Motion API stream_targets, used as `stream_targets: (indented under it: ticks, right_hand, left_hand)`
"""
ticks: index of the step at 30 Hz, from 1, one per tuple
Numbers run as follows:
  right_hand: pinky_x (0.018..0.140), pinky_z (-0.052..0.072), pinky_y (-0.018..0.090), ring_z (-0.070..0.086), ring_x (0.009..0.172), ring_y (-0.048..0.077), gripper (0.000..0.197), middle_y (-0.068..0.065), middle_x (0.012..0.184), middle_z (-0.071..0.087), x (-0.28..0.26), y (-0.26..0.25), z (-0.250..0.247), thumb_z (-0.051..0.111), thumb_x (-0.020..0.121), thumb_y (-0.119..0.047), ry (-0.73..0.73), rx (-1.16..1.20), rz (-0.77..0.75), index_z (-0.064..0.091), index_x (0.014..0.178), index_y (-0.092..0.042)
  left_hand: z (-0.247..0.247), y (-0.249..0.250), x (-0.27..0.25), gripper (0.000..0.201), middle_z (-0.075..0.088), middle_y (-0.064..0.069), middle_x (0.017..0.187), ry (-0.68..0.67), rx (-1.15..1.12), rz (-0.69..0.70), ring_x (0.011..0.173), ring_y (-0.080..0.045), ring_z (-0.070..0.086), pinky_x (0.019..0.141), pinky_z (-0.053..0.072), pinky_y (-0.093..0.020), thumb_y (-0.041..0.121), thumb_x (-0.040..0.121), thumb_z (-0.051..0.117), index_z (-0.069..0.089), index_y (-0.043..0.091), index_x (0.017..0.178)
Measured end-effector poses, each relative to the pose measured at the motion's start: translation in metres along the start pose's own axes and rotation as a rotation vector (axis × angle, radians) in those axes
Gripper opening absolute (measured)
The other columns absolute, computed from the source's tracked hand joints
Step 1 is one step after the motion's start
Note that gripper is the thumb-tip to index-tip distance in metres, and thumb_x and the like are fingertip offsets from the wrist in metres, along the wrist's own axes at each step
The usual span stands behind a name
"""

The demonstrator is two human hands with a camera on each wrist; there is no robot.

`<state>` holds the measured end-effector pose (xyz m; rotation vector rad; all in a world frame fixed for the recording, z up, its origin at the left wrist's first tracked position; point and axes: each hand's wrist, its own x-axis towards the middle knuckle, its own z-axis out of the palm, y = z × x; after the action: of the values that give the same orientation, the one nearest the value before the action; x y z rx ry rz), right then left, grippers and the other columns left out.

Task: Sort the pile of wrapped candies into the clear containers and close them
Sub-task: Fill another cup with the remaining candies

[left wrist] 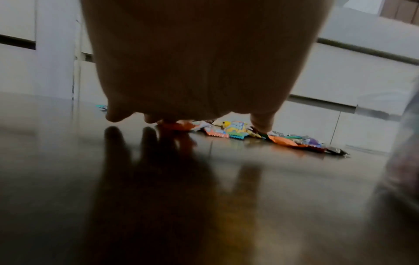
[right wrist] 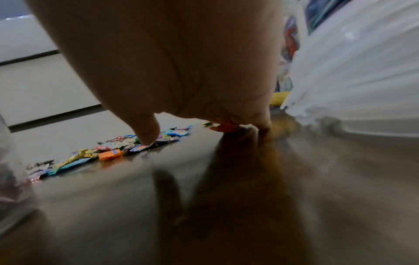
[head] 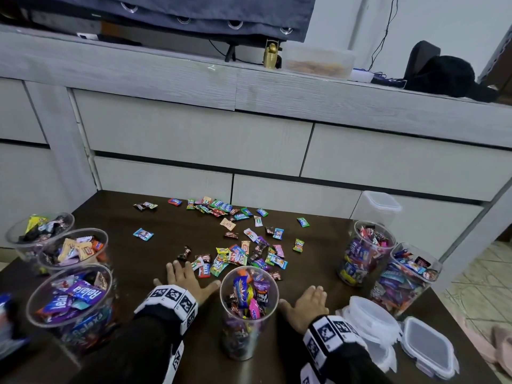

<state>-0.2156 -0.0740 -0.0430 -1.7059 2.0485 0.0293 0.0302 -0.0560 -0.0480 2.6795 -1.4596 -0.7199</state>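
Peering through blurred, dim wrist views, we are resting our left hand (head: 186,281) and right hand (head: 308,307) flat and released beside the central container (head: 248,311) of candies near the table's (head: 130,245) front edge; loose candies (head: 235,245) are lying mid-table.

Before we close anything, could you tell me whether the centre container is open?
Open: the centre container has no lid, its candies showing.

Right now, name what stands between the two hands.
In the head view, one open clear container of mixed candies stands on the table between the left hand and right hand.
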Motion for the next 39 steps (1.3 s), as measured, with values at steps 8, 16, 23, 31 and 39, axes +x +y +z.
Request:
stream_targets:
  ticks: [8, 16, 23, 31, 39]
  right_hand:
    - [0.117, 0.001, 0.048, -0.01, 0.147, 0.022, 0.105, 0.009, 0.159, -0.013, 0.048, -0.031, 0.017, 0.049, 0.084, -0.063, 0.098, -0.056, -0.137, -0.013, 0.15, -0.009]
    - [0.116, -0.002, 0.05, -0.014, 0.146, 0.024, 0.133, 0.003, 0.158, -0.021, 0.097, -0.06, 0.01, 0.043, 0.056, -0.093, 0.026, -0.188, -0.348, -0.02, 0.148, -0.022]
    - [0.115, 0.007, 0.055, -0.011, 0.146, 0.032, 0.119, 0.0, 0.158, -0.021, 0.108, -0.086, -0.013, 0.058, 0.068, -0.078, -0.078, -0.37, -0.601, -0.016, 0.149, -0.03]
    - [0.098, 0.036, 0.042, 0.034, 0.125, 0.027, 0.064, 0.007, 0.138, 0.034, 0.096, -0.079, -0.019, 0.049, 0.087, -0.058, 0.137, -0.477, -0.801, 0.032, 0.14, -0.025]
    - [0.102, 0.032, 0.045, 0.029, 0.132, 0.03, 0.085, 0.006, 0.152, 0.021, 0.095, -0.078, -0.013, 0.037, 0.081, -0.077, 0.104, -0.537, -0.77, 0.022, 0.147, -0.024]
  left_hand:
    - [0.019, 0.015, 0.033, 0.098, -0.018, -0.012, 0.162, 0.089, 0.169, 0.12, 0.15, -0.025, -0.016, 0.12, -0.002, -0.056, 0.062, 0.092, 0.046, -0.012, 0.014, 0.154]
    - [-0.003, 0.034, 0.07, 0.119, -0.027, -0.006, 0.16, -0.045, 0.211, 0.34, 0.149, -0.023, -0.021, 0.118, -0.009, -0.053, 0.088, 0.075, 0.036, -0.021, 0.018, 0.152]
    - [-0.03, 0.053, 0.076, 0.094, -0.029, -0.002, 0.159, 0.0, 0.523, 0.697, 0.149, -0.024, -0.018, 0.118, 0.0, -0.06, 0.072, 0.09, 0.036, -0.018, 0.027, 0.153]
    - [-0.018, 0.061, 0.064, 0.065, 0.02, 0.002, 0.158, 0.168, 0.532, 0.838, 0.142, -0.02, 0.023, 0.107, 0.028, -0.039, 0.056, 0.099, 0.037, 0.018, 0.026, 0.154]
    - [-0.02, 0.051, 0.066, 0.086, 0.014, 0.001, 0.16, 0.122, 0.405, 0.855, 0.139, -0.022, 0.026, 0.106, 0.03, -0.041, 0.069, 0.089, 0.044, 0.006, 0.028, 0.155]
